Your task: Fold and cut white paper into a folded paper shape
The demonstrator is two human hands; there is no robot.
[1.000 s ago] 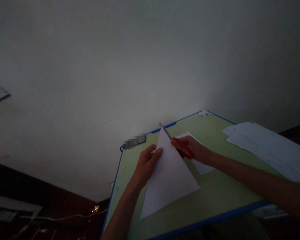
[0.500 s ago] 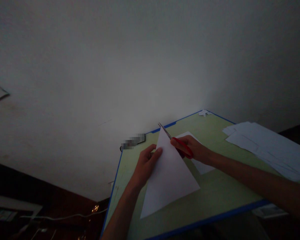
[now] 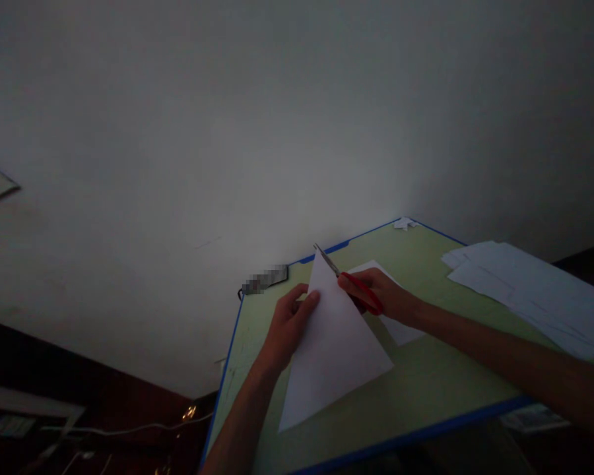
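My left hand [image 3: 291, 324] pinches the left edge of a white sheet of paper [image 3: 332, 356], thumb on top and fingers partly hidden behind it. The sheet looks like a tall triangle, tilted above the table with its narrow tip pointing away from me. My right hand [image 3: 383, 295] grips red-handled scissors [image 3: 361, 290] along the sheet's right edge. Their metal blades reach up to the paper's tip, slightly parted at the points. Beneath the right hand, another white piece of paper [image 3: 400, 332] lies on the table, partly covered by the hand.
The pale green table [image 3: 455, 356] has a blue rim and stands against a grey wall [image 3: 297, 132]. A stack of white paper [image 3: 539, 284] lies at the right. Small paper scraps [image 3: 404, 223] sit at the far corner. A dark-edged object [image 3: 264, 280], partly blurred out, rests at the back left edge.
The sheet's lower right corner has shifted slightly up and left. Both hands keep their hold and have hardly moved.
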